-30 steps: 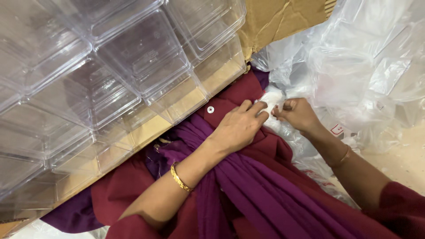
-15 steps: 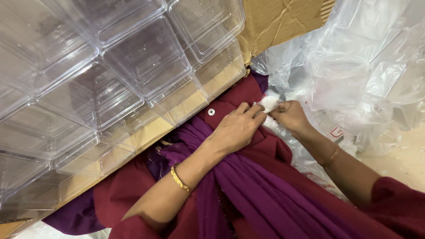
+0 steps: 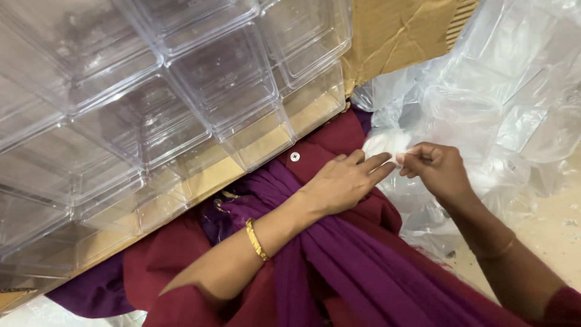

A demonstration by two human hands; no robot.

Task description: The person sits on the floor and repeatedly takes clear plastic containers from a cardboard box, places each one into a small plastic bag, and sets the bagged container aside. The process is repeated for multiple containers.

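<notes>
My left hand (image 3: 342, 180) lies flat on dark red cloth (image 3: 339, 142) over my lap, its fingertips touching a small white wad (image 3: 385, 144), soft like cotton or tissue. My right hand (image 3: 437, 168) pinches the same white wad from the right with thumb and forefinger. A gold bangle (image 3: 256, 239) circles my left wrist. A purple scarf (image 3: 357, 266) drapes across the red cloth below my hands. A white button (image 3: 295, 157) sits on the red cloth just left of my left hand.
A stack of clear plastic boxes (image 3: 181, 91) on brown cardboard (image 3: 399, 36) fills the left and top. Crumpled clear plastic bags (image 3: 502, 103) lie at the right. Pale floor (image 3: 551, 236) shows at the lower right.
Both hands stay together at the white wad. My right hand's fingers have closed tighter on it, and the view has shifted slightly.
</notes>
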